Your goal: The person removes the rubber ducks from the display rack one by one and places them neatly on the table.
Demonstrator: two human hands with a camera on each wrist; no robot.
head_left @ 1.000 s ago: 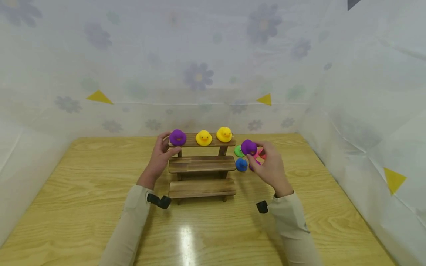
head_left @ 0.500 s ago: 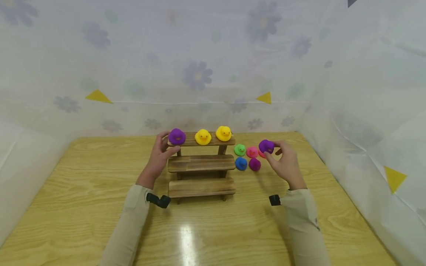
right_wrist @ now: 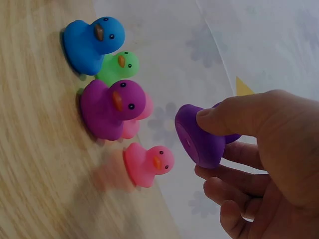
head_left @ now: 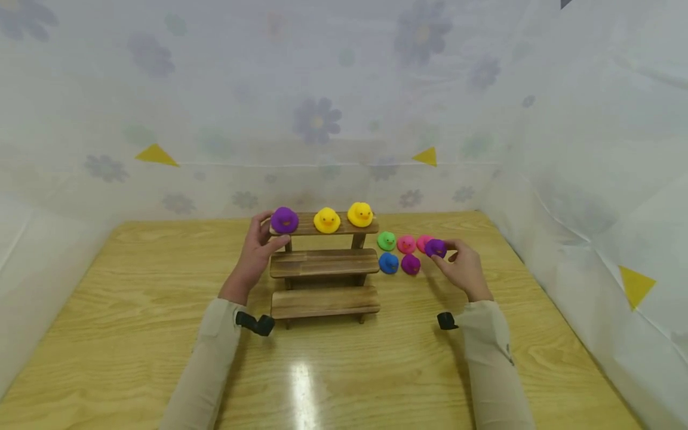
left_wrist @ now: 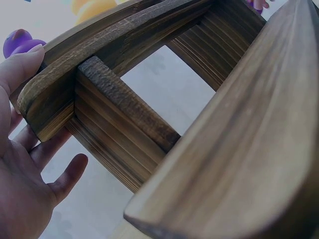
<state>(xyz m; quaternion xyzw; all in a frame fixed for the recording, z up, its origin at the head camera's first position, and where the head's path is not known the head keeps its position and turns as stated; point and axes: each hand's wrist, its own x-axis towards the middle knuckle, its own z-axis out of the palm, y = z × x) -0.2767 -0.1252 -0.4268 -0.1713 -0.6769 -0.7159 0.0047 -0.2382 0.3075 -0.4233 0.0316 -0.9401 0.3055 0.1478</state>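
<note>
My left hand grips the left end of the top step of a three-step wooden shelf; the left wrist view shows its thumb over the board's edge and its fingers behind and below. By that thumb sits a purple rubber duck, with a yellow duck and another yellow duck along the same step. To the right of the shelf, my right hand pinches a second purple rubber duck between thumb and fingers. It is tilted above the table, its flat base showing in the right wrist view.
On the table right of the shelf stand a green duck, a pink duck, a blue duck and a magenta duck. Another pink duck is nearest the right hand. Patterned sheeting surrounds the table.
My right hand has carried its purple duck right, away from over the duck group, then a little lower beside the far pink duck. The left hand keeps its place on the shelf.
</note>
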